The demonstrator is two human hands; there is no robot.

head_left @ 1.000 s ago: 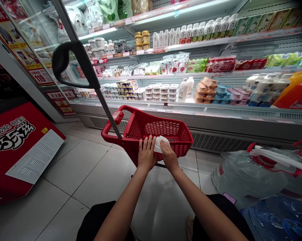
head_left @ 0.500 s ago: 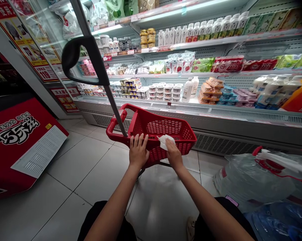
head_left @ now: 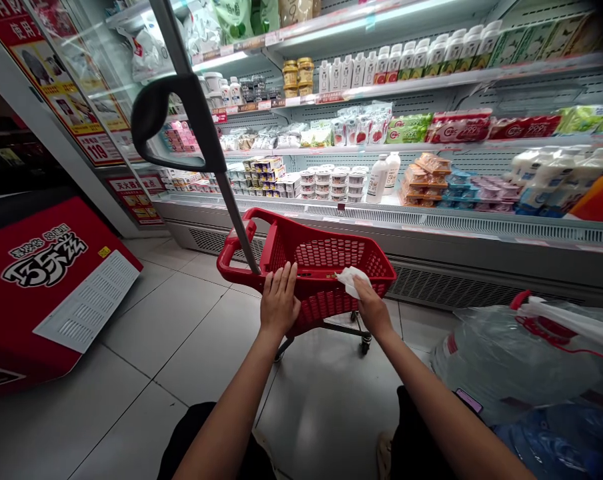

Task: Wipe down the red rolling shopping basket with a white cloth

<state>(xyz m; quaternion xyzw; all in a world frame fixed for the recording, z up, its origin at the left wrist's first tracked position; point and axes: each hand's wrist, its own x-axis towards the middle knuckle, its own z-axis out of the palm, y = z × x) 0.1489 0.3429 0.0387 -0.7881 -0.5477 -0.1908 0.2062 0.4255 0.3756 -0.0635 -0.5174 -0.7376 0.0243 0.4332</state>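
Note:
In front of me stands a small red shopping cart [head_left: 326, 230] with a perforated basket and a grey pole [head_left: 236, 213] rising from its handle end. My left hand [head_left: 280, 300] lies flat on the near rim, its fingers stretched out close to the foot of the pole. On the same rim, farther right, my right hand [head_left: 372, 305] pinches a crumpled white wipe [head_left: 352, 280] and presses it against the edge. The wipe covers part of the rim. A black looped handle [head_left: 156, 123] is fixed higher up the pole.
Behind the cart runs a refrigerated display case [head_left: 431, 233] with dairy goods on several shelves. A red freezer chest [head_left: 56, 280] stands at left. Wrapped large water bottles [head_left: 511, 360] stand at right, beside a phone [head_left: 469, 400]. Tiled floor [head_left: 181, 333] lies below.
My right hand has slid the wipe to the right along the cart's near rim. My left hand stays on the rim. The view has shifted slightly.

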